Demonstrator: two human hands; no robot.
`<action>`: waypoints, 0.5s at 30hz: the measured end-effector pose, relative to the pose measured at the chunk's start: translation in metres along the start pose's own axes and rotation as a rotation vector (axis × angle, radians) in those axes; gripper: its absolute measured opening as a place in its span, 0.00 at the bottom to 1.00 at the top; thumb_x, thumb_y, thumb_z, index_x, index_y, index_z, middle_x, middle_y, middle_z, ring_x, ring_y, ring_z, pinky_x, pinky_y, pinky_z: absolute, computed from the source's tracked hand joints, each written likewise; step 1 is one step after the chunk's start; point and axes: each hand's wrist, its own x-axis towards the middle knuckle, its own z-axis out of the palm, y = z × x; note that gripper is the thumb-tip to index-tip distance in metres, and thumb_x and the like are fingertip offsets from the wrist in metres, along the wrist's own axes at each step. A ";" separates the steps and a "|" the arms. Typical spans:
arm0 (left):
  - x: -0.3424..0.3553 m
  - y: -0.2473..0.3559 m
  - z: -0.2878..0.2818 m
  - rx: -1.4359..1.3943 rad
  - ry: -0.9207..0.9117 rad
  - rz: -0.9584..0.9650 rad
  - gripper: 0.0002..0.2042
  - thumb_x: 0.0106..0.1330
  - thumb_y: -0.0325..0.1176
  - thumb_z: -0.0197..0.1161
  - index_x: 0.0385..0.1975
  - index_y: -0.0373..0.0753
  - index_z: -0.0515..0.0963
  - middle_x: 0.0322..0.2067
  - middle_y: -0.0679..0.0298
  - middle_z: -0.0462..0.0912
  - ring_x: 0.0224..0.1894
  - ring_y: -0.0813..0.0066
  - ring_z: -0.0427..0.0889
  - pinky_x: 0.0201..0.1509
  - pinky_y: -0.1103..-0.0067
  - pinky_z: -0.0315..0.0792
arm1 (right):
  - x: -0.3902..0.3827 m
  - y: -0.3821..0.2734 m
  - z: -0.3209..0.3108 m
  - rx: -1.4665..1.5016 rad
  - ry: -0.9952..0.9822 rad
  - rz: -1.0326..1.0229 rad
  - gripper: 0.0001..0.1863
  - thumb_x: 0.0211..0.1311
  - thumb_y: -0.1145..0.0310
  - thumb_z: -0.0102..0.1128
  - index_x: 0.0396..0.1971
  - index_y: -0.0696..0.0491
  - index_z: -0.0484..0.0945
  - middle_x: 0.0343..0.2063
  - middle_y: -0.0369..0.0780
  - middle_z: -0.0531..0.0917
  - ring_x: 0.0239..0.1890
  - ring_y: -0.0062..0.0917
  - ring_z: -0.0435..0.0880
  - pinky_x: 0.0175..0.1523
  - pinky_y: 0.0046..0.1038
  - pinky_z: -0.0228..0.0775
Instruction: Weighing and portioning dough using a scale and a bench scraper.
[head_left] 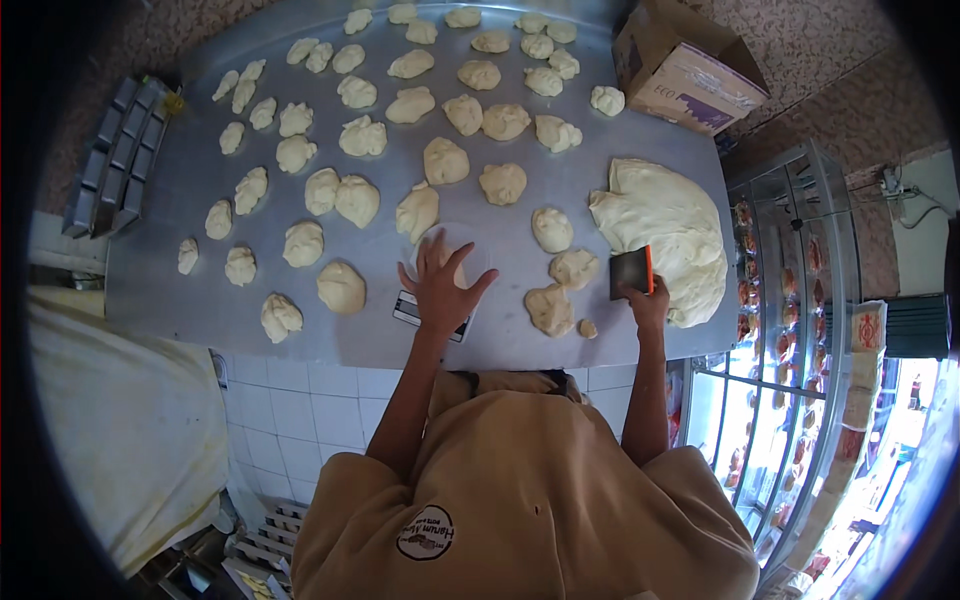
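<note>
My left hand (441, 290) is spread over a pale dough piece on a small kitchen scale (406, 309), its fingers apart; the hand hides much of both. My right hand (650, 302) grips a dough scraper (628, 276) with a dark blade and an orange edge. The scraper stands at the left side of a large, soft dough mass (672, 225). Between my hands lie a few dough lumps (551, 309) and a tiny scrap of dough (587, 328). One more dough piece (417, 211) rests just beyond my left fingertips.
Many cut dough pieces (362, 137) are spread over the metal table (180, 290), mostly left and far. An open cardboard box (690, 85) stands at the far right corner. Joined baking tins (118, 150) sit at the left edge. A glass display case (790, 300) stands at right.
</note>
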 end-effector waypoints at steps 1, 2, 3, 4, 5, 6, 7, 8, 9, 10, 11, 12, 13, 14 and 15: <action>0.001 0.009 -0.005 0.001 0.003 -0.009 0.17 0.59 0.39 0.70 0.48 0.48 0.82 0.53 0.70 0.80 0.56 0.64 0.76 0.61 0.69 0.65 | 0.001 -0.010 -0.003 -0.005 -0.006 -0.006 0.21 0.52 0.68 0.72 0.45 0.56 0.77 0.32 0.47 0.81 0.31 0.36 0.79 0.42 0.33 0.73; 0.002 0.019 -0.010 -0.140 -0.002 0.030 0.18 0.58 0.39 0.70 0.50 0.49 0.82 0.54 0.69 0.79 0.56 0.64 0.76 0.61 0.68 0.65 | 0.002 -0.018 -0.006 -0.077 -0.058 -0.007 0.17 0.54 0.67 0.70 0.42 0.57 0.78 0.29 0.45 0.81 0.28 0.35 0.79 0.40 0.32 0.73; 0.001 0.029 -0.012 -0.282 -0.006 0.069 0.19 0.58 0.39 0.71 0.51 0.50 0.82 0.54 0.69 0.79 0.56 0.63 0.75 0.61 0.67 0.65 | 0.000 -0.029 -0.008 -0.150 -0.109 -0.008 0.14 0.56 0.66 0.69 0.39 0.57 0.79 0.25 0.44 0.81 0.26 0.33 0.79 0.38 0.31 0.73; -0.006 0.040 -0.015 -0.421 -0.018 0.104 0.20 0.57 0.38 0.71 0.52 0.50 0.82 0.55 0.68 0.79 0.56 0.62 0.75 0.61 0.66 0.65 | -0.006 -0.035 -0.012 -0.227 -0.164 -0.001 0.12 0.58 0.66 0.67 0.36 0.57 0.80 0.22 0.43 0.81 0.23 0.32 0.78 0.35 0.30 0.72; -0.015 0.053 -0.014 -0.561 -0.029 0.139 0.22 0.57 0.38 0.71 0.54 0.51 0.81 0.56 0.67 0.79 0.57 0.61 0.74 0.61 0.65 0.65 | -0.008 -0.035 -0.018 -0.304 -0.219 0.007 0.11 0.60 0.65 0.65 0.32 0.58 0.81 0.19 0.42 0.81 0.20 0.30 0.78 0.33 0.29 0.72; -0.031 0.062 0.000 -0.688 -0.261 0.228 0.21 0.57 0.39 0.71 0.53 0.51 0.81 0.55 0.67 0.79 0.57 0.62 0.74 0.62 0.63 0.63 | -0.007 -0.033 -0.021 -0.312 -0.237 0.002 0.11 0.60 0.65 0.65 0.32 0.58 0.81 0.19 0.42 0.81 0.20 0.30 0.78 0.33 0.29 0.72; -0.049 0.072 0.021 -0.812 -0.495 0.314 0.21 0.57 0.39 0.70 0.53 0.51 0.82 0.55 0.67 0.79 0.58 0.63 0.73 0.63 0.60 0.61 | -0.007 -0.030 -0.025 -0.305 -0.264 0.004 0.11 0.61 0.64 0.64 0.31 0.58 0.82 0.18 0.42 0.80 0.20 0.29 0.78 0.32 0.29 0.72; -0.063 0.085 0.033 -0.804 -0.489 0.298 0.21 0.57 0.39 0.70 0.53 0.51 0.82 0.55 0.67 0.79 0.58 0.63 0.73 0.63 0.60 0.61 | -0.006 -0.027 -0.030 -0.293 -0.289 0.006 0.12 0.63 0.63 0.62 0.30 0.59 0.82 0.17 0.41 0.80 0.21 0.28 0.78 0.32 0.29 0.72; -0.077 0.098 0.044 -0.668 -0.511 0.475 0.20 0.57 0.39 0.70 0.52 0.51 0.82 0.52 0.67 0.81 0.56 0.64 0.74 0.62 0.59 0.61 | -0.004 -0.024 -0.036 -0.282 -0.318 0.008 0.13 0.64 0.63 0.61 0.29 0.59 0.82 0.16 0.41 0.79 0.21 0.28 0.78 0.31 0.29 0.72; -0.082 0.108 0.056 -0.522 -0.527 0.653 0.19 0.57 0.39 0.69 0.51 0.50 0.82 0.49 0.67 0.82 0.54 0.65 0.75 0.61 0.59 0.60 | 0.001 -0.022 -0.039 -0.267 -0.344 0.003 0.15 0.66 0.62 0.59 0.28 0.59 0.82 0.15 0.40 0.78 0.22 0.27 0.78 0.31 0.29 0.72; -0.082 0.115 0.066 -0.493 -0.565 0.602 0.19 0.57 0.37 0.69 0.50 0.50 0.82 0.46 0.67 0.83 0.51 0.65 0.76 0.59 0.60 0.61 | 0.006 -0.020 -0.042 -0.267 -0.366 -0.010 0.15 0.66 0.62 0.59 0.28 0.59 0.82 0.15 0.40 0.78 0.22 0.27 0.78 0.31 0.29 0.72; -0.082 0.119 0.075 -0.462 -0.602 0.549 0.18 0.56 0.36 0.69 0.49 0.49 0.82 0.42 0.68 0.83 0.48 0.65 0.77 0.58 0.61 0.61 | 0.010 -0.018 -0.044 -0.242 -0.410 -0.031 0.14 0.66 0.63 0.59 0.30 0.60 0.82 0.17 0.40 0.78 0.22 0.26 0.78 0.30 0.28 0.72; -0.073 0.123 0.071 -0.452 -0.601 0.540 0.18 0.56 0.36 0.69 0.49 0.49 0.82 0.42 0.68 0.83 0.48 0.65 0.77 0.58 0.61 0.61 | 0.014 -0.014 -0.049 -0.213 -0.441 -0.043 0.13 0.66 0.64 0.60 0.32 0.60 0.82 0.18 0.40 0.79 0.22 0.26 0.78 0.29 0.28 0.71; -0.065 0.120 0.063 -0.507 -0.297 0.419 0.15 0.57 0.34 0.68 0.46 0.47 0.83 0.36 0.68 0.82 0.45 0.65 0.77 0.53 0.66 0.62 | 0.018 -0.011 -0.052 -0.184 -0.474 -0.054 0.12 0.65 0.65 0.60 0.34 0.60 0.82 0.19 0.40 0.79 0.22 0.25 0.78 0.28 0.27 0.71; -0.058 0.114 0.053 -0.548 0.007 0.297 0.13 0.57 0.32 0.66 0.43 0.45 0.84 0.30 0.68 0.81 0.42 0.66 0.77 0.49 0.71 0.63 | 0.022 -0.009 -0.053 -0.155 -0.508 -0.064 0.11 0.65 0.66 0.60 0.36 0.60 0.82 0.20 0.40 0.80 0.22 0.25 0.78 0.28 0.26 0.71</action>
